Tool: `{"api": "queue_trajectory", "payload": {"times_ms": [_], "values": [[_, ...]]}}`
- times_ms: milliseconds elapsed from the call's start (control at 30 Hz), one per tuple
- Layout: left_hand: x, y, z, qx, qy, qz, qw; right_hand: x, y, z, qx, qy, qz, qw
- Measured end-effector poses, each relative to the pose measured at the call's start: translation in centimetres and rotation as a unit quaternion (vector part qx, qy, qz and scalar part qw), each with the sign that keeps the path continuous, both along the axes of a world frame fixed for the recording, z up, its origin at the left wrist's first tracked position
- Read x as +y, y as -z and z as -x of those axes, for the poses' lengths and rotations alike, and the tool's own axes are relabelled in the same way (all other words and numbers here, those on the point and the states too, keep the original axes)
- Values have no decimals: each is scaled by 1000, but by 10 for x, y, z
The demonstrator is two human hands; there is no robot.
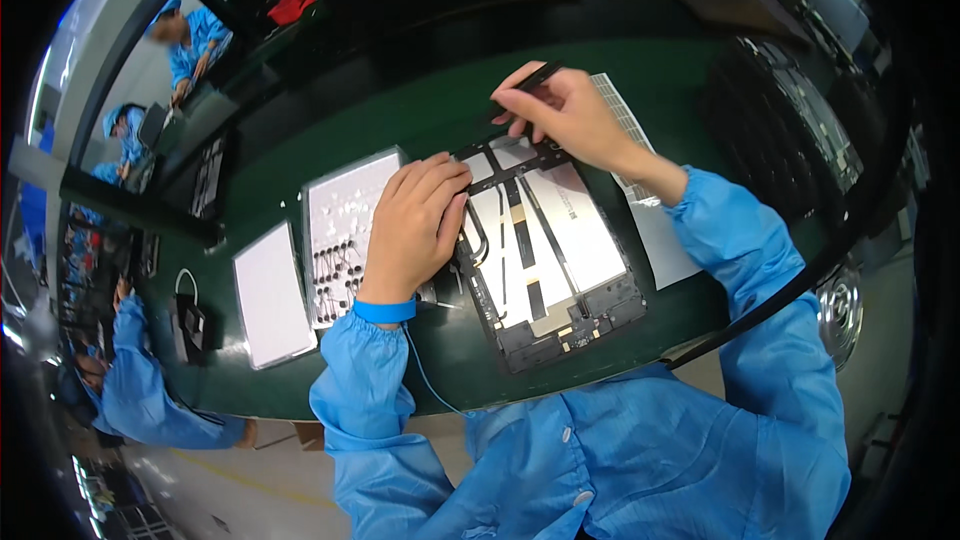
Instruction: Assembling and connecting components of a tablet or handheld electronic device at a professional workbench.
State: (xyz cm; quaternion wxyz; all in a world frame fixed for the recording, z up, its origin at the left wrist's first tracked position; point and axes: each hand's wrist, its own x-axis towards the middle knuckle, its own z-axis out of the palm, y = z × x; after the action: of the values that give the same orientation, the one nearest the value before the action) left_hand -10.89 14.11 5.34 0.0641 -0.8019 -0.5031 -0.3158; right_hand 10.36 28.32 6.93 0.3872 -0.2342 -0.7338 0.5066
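An opened tablet [575, 230] lies in front of me on the green bench, its inner parts showing: silvery panels, black strips and flat cables, dark boards along its near edge. My left hand [420, 215] is at its upper left corner, fingers together and bent onto the edge. A blue band with a thin cord circles that wrist. My right hand [565, 115] is above the far edge of the tablet, fingers closed around a slim black tool [540, 77]. The hand partly hides the tool, and its tip is hard to make out against the dark bench.
Left of the tablet are a clear tray [340, 205] of small black parts with leads and a white sheet [272, 295]. Another sheet [655, 230] lies to the right under my forearm. Dark panels [790, 130] are stacked far right. Co-workers in blue sit at left.
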Motion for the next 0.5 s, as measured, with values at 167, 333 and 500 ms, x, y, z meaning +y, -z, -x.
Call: {"api": "queue_trajectory", "payload": {"times_ms": [167, 333, 500], "values": [[7, -28, -16, 99, -2, 20, 995, 24, 6, -104, 6, 52, -9, 999], [53, -48, -83, 90, 137, 59, 985, 28, 61, -180, -19, 121, 113, 986], [109, -15, -124, 165, 219, 199, 941, 24, 70, -181, -55, 63, 108, 991]]}}
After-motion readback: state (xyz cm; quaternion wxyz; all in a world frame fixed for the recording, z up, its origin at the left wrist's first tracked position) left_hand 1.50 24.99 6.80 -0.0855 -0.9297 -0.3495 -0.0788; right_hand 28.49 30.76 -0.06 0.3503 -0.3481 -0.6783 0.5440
